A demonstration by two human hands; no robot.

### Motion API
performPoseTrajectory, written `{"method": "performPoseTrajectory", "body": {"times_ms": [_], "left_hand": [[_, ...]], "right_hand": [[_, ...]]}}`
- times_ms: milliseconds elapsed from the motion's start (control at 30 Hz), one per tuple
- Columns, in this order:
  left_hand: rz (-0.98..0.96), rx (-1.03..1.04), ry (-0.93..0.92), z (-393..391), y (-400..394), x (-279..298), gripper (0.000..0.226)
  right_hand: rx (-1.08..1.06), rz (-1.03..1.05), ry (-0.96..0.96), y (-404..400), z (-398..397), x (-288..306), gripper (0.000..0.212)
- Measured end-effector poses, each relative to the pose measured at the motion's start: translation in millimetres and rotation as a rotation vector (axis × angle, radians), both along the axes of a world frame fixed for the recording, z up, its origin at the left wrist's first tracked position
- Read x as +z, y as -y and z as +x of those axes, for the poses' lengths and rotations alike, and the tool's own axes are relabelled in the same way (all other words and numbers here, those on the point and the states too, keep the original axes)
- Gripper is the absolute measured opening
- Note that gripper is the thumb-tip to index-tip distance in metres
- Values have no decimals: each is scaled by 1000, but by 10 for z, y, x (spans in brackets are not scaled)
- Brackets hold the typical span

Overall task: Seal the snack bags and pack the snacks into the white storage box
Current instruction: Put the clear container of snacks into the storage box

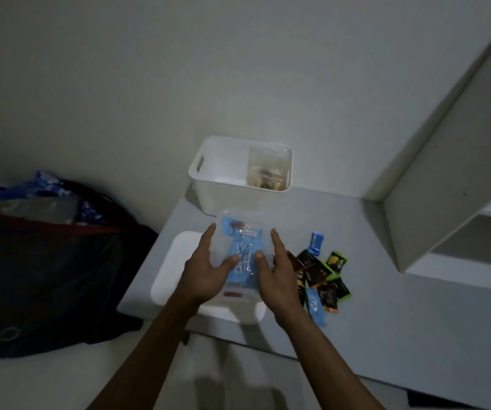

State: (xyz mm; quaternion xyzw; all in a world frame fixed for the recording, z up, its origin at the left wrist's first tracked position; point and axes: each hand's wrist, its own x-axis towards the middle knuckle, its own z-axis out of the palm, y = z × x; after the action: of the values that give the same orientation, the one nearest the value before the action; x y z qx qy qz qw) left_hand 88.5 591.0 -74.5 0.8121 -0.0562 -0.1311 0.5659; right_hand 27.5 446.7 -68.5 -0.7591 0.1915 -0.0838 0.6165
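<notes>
A clear, rectangular plastic container [240, 232] with rounded corners is held between both hands above the near-left part of the grey table [386, 321]. Through its glossy wall show light-blue snack packets [242, 258]. The left hand [208, 270] takes its left side, fingers along the edge and thumb pressed on the top face; the right hand [277, 276] takes the right side the same way, so each grip is closed on the container. Under it lies a flat white lid [173, 273] with rounded corners, smooth and matte.

Beyond, at the far edge of the table against the wall, stands the white storage box [223, 190], open-topped, with a slot handle in its left wall. Inside its right half sits a second clear container [268, 170] with brownish contents, too dim to tell.

Right of the hands, loose wrapped snacks [324, 276] lie in a crinkled heap: black-and-green, brown and blue wrappers, touching and overlapping.

Left of the table sits a dark fabric bag [46, 276] with a red strip.
</notes>
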Motion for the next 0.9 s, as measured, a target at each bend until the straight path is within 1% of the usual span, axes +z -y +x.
{"method": "performPoseTrajectory", "body": {"times_ms": [67,167,267,367,500,600,733,900], "left_hand": [[-40,-29,23,224,-137,144,71],[-82,-54,36,594,-211,332,72],[-99,-56,86,1012,-154,498,70],[-114,-65,98,1501,-49,680,69],[-55,-99,125,2262,116,850,68],[1,-133,102,2780,241,915,71],[96,-156,43,3389,403,779,75],[157,-175,-51,3837,598,270,74]], "right_hand": [[-16,23,15,-138,202,98,58],[-55,31,42,-209,520,250,59],[-104,-1,73,-152,904,453,58],[-129,-31,100,-48,1353,637,56],[-124,19,134,99,2003,810,56],[-146,50,111,248,2502,806,55],[-133,114,36,461,3098,592,58],[-82,136,-107,641,3585,116,61]]}}
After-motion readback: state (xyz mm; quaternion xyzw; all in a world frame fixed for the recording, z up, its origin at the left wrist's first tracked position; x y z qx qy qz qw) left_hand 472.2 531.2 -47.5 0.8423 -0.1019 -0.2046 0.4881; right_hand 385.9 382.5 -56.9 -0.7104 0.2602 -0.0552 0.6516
